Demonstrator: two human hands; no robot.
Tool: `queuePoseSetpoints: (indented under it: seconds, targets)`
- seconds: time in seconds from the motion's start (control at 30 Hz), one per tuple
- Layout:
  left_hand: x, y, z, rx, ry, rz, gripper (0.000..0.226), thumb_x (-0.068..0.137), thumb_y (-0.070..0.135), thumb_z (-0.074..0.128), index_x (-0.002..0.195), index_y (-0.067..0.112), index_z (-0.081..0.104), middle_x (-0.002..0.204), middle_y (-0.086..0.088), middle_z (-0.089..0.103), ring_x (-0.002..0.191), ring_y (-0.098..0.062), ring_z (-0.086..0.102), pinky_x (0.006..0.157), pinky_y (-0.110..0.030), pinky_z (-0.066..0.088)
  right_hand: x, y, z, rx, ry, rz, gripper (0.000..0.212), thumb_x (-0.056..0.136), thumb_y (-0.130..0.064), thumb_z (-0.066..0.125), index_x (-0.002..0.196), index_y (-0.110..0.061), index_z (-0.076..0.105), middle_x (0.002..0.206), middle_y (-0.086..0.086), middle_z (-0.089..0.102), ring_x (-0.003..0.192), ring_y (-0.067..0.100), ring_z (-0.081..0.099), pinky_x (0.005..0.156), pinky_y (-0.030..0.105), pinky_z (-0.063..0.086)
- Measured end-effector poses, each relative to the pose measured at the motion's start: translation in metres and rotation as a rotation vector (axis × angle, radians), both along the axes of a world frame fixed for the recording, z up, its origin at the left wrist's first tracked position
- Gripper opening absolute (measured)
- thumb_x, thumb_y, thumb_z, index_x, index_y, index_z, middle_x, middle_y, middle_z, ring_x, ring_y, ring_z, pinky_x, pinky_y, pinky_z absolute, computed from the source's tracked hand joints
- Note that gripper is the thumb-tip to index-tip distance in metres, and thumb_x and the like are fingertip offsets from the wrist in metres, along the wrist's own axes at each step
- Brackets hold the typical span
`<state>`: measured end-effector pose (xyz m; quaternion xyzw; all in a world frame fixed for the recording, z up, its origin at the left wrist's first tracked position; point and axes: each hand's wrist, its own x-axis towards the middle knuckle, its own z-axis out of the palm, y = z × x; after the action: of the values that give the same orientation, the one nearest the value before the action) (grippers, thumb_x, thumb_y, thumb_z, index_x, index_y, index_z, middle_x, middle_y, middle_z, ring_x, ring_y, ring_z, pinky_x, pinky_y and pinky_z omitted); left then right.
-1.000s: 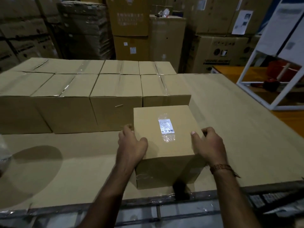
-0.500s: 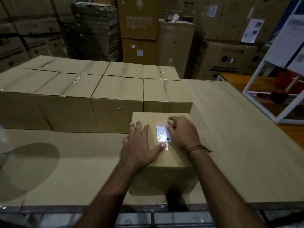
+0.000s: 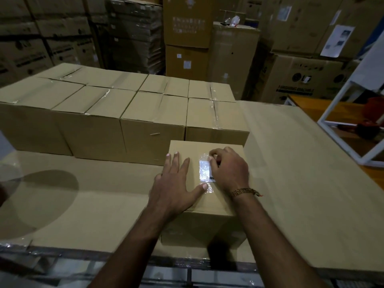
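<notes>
A small brown cardboard box stands on the cardboard-covered table right in front of me, touching the row of boxes behind it. A white printed label under clear tape lies on its top. My left hand lies flat on the left half of the top with its fingers spread and its thumb tip at the label's near end. My right hand rests on the right half, fingers bent, fingertips pressing on the label's right edge.
Two rows of taped boxes fill the table's left and back. A white metal frame stands at the right over an orange surface. Tall stacked cartons line the background. The table's near edge is wrapped in plastic film.
One second ago both hands gripped the box's sides. They then moved onto its top, the left laid flat, the right onto the label. The box has slid back against the row.
</notes>
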<state>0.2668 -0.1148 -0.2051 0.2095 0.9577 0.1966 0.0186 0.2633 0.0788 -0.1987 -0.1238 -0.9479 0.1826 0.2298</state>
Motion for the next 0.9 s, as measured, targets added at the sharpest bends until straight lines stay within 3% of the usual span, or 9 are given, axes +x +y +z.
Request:
queuePoseSetpoints:
  seconds: [0.2,0.4,0.6,0.9]
  targets:
    - [-0.003,0.001,-0.001,-0.001,-0.001,0.001,0.106,0.087,0.091,0.036,0.169,0.032,0.004,0.177,0.002,-0.015,0.162,-0.022,-0.016,0.124,-0.058,0.024,-0.021,0.011,0.007,-0.112,-0.070,-0.054,0.008,0.090,-0.044,0.072,0.089,-0.036,0.074,0.082,-0.017,0.069,0.081,0.008,0.063,0.068,0.027,0.047]
    - [0.000,0.001,0.001,0.000,-0.006,0.010,0.105,0.088,0.090,0.038,0.169,0.032,0.004,0.177,0.003,-0.015,0.162,-0.021,-0.017,0.124,-0.058,0.024,-0.020,0.009,-0.003,-0.041,-0.017,-0.013,0.007,0.096,-0.037,0.068,0.093,-0.032,0.071,0.090,-0.016,0.062,0.081,0.010,0.059,0.068,0.029,0.043]
    - [0.001,0.001,0.001,-0.007,-0.011,0.022,0.105,0.087,0.090,0.039,0.169,0.033,0.004,0.177,0.004,-0.015,0.162,-0.020,-0.016,0.124,-0.058,0.024,-0.018,0.012,-0.003,-0.098,-0.011,0.005,0.008,0.097,-0.032,0.068,0.090,-0.034,0.069,0.091,-0.017,0.060,0.081,0.009,0.055,0.070,0.028,0.035]
    - [0.002,0.001,0.002,-0.005,-0.010,0.026,0.106,0.086,0.091,0.038,0.169,0.033,0.005,0.177,0.004,-0.015,0.162,-0.021,-0.015,0.124,-0.058,0.025,-0.016,0.013,-0.005,-0.164,0.004,0.013,0.012,0.098,-0.033,0.068,0.086,-0.035,0.066,0.093,-0.019,0.063,0.082,0.007,0.057,0.070,0.028,0.040]
